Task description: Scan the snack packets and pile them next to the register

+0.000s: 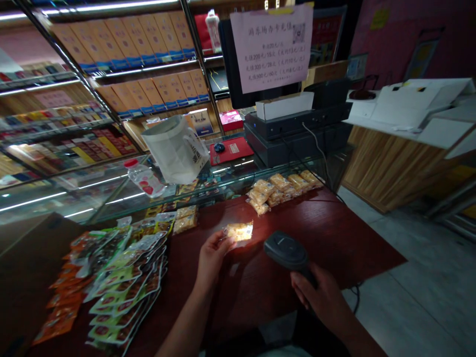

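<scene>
Between the fingertips of my left hand is a small clear-wrapped snack packet, held by its left end just above the dark red tabletop. Bright light falls on the packet. My right hand is wrapped round the handle of a black barcode scanner, whose head points left toward the packet. Beyond them, a pile of similar wrapped snacks lies along the back edge of the table. A few more packets lie to the left of my left hand.
Overlapping green snack bags and orange packets cover the left side, beside a cardboard box. Behind stand a plastic bottle, a white paper bag and a monitor with a paper sign. A cable hangs from the black till.
</scene>
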Tool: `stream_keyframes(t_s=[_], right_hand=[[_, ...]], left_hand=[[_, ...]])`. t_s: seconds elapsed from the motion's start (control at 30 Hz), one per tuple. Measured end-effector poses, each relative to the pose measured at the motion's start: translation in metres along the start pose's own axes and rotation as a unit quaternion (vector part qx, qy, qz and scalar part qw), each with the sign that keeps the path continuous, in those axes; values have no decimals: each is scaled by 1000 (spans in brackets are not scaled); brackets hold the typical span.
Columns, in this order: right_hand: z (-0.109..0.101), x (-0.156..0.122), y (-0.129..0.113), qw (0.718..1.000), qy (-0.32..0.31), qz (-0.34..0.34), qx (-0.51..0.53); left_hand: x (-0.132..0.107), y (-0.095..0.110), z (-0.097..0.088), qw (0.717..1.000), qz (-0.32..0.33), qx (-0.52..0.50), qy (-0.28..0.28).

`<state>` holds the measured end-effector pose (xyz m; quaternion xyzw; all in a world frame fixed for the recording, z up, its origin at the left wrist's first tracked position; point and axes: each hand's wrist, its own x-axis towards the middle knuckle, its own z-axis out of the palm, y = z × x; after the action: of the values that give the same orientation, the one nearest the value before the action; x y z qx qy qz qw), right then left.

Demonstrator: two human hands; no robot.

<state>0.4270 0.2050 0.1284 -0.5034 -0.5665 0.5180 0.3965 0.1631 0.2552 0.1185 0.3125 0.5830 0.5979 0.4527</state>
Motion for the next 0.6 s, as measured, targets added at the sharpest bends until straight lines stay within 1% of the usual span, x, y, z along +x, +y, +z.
stream_keyframes(t_s=[0.07, 0.17, 0.23, 0.3, 0.37, 0.43, 0.5, 0.6], right_hand=[[0, 2, 3, 1000, -8, 12, 23], [-1, 5, 9, 994, -26, 49, 95], [-5, 8, 13, 988, -31, 64, 134], [-10, 10, 15, 986, -29, 61, 152], [-17, 11, 16, 985, -18, 59, 159], [-22, 10, 15, 984, -4, 72, 163], [-26, 10, 15, 983, -4, 86, 160], [-28, 8, 19, 983, 8, 89, 158]], left_hand=[[2, -1, 3, 1000, 0, 0, -4], [9, 0, 10, 1000, -2, -4, -12], [19, 7, 19, 1000, 3, -3, -29], [34, 18, 32, 998, 15, 6, -62], [55, 33, 50, 994, 33, 23, -103], [78, 51, 73, 988, 54, 41, -138], [102, 68, 98, 981, 65, 68, -172], [131, 89, 138, 970, 58, 113, -209]])
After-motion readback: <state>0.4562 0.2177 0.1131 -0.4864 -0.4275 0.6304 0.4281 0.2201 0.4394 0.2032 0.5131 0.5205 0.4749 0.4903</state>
